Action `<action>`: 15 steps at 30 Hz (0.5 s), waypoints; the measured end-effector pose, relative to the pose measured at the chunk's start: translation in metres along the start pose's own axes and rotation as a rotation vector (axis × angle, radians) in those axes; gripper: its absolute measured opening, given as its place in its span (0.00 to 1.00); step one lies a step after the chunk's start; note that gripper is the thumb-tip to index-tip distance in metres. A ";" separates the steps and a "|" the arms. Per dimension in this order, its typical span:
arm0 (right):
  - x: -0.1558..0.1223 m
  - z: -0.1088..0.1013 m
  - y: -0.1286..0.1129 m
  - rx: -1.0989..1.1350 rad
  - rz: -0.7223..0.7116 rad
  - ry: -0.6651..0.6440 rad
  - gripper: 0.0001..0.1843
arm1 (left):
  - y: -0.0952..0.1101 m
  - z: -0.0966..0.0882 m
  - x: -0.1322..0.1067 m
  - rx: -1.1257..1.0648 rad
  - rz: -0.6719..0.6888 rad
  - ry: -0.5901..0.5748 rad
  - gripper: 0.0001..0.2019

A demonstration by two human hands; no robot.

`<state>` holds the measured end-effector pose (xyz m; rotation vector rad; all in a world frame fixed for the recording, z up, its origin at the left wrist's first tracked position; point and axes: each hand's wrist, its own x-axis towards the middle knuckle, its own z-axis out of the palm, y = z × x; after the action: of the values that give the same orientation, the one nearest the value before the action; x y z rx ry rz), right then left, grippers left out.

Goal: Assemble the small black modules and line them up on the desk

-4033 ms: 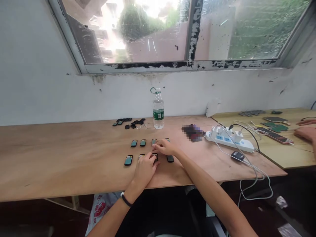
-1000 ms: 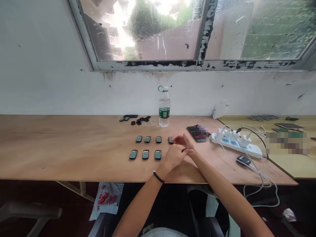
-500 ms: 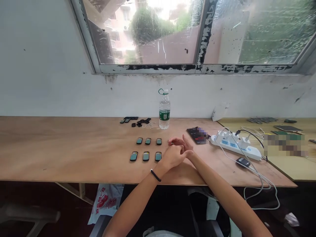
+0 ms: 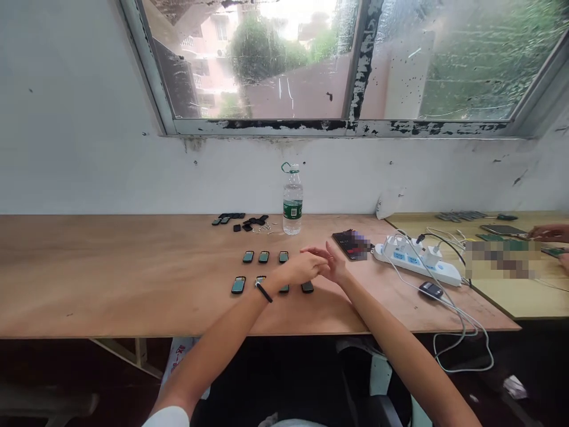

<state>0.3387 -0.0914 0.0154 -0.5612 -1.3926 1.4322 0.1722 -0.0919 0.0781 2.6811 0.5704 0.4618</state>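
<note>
Small dark devices with teal screens lie in two rows on the wooden table [image 4: 111,279]: a back row [image 4: 264,256] and a front row [image 4: 238,284]. My left hand [image 4: 299,267], with a black band at the wrist, hovers just above the right end of the rows, fingers stretched to the right. My right hand [image 4: 334,270] is right beside it, fingers apart and touching the left hand's fingertips. I see nothing in either hand. One dark device [image 4: 307,287] lies just below my left hand. The hands hide the right end of the back row.
A water bottle [image 4: 292,201] stands at the back, with a cluster of small black parts [image 4: 242,220] to its left. A phone [image 4: 349,243], a white power strip [image 4: 415,264] with cables and a small black device [image 4: 431,290] lie to the right. Another person's hand [image 4: 549,232] works at the adjoining table.
My hands have lifted and shifted slightly back, uncovering the front row's rightmost device. My left forearm now crosses the front row. The camera turned slightly.
</note>
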 end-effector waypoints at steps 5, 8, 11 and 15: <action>0.004 -0.015 0.002 0.033 -0.099 0.131 0.35 | -0.060 -0.076 -0.041 -0.054 -0.237 0.392 0.17; 0.007 -0.021 0.010 -0.126 -0.106 0.274 0.28 | -0.099 -0.104 -0.075 -0.067 -0.422 0.585 0.23; 0.016 -0.017 0.017 -0.326 -0.126 0.288 0.25 | -0.123 -0.102 -0.105 0.008 -0.581 0.611 0.23; 0.052 0.005 0.018 -0.563 -0.136 0.148 0.21 | -0.139 -0.071 -0.121 0.113 -0.693 0.498 0.19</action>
<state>0.3094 -0.0451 0.0160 -0.8891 -1.6796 0.8614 -0.0051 -0.0068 0.0553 2.2375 1.6225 0.8954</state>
